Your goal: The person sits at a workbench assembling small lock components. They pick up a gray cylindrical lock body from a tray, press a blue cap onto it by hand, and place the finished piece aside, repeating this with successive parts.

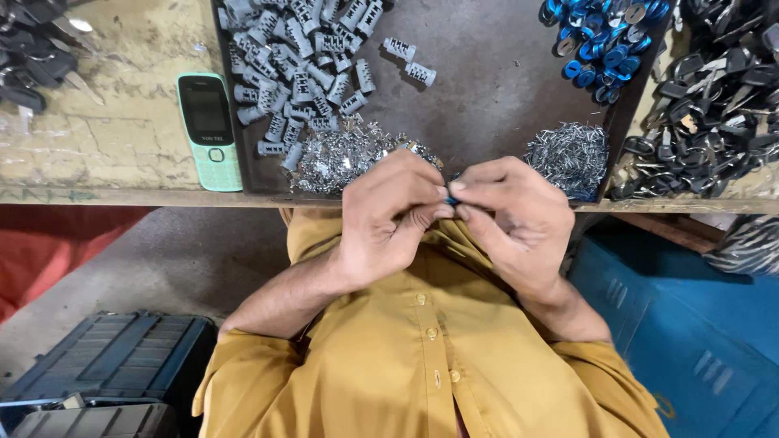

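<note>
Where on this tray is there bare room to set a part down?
The dark metal tray is bare between the grey cylinder pile and the blue ring heap. Its near edge is crowded: tiny silver parts, wire clips.

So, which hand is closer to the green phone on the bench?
The left hand. It sits to the right of the green phone and a little lower; the right hand lies beyond it, farther right.

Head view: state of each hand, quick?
Left hand: fingers closed, pinching a small blue part, mostly hidden.
Right hand: fingers closed on the same part.
</note>
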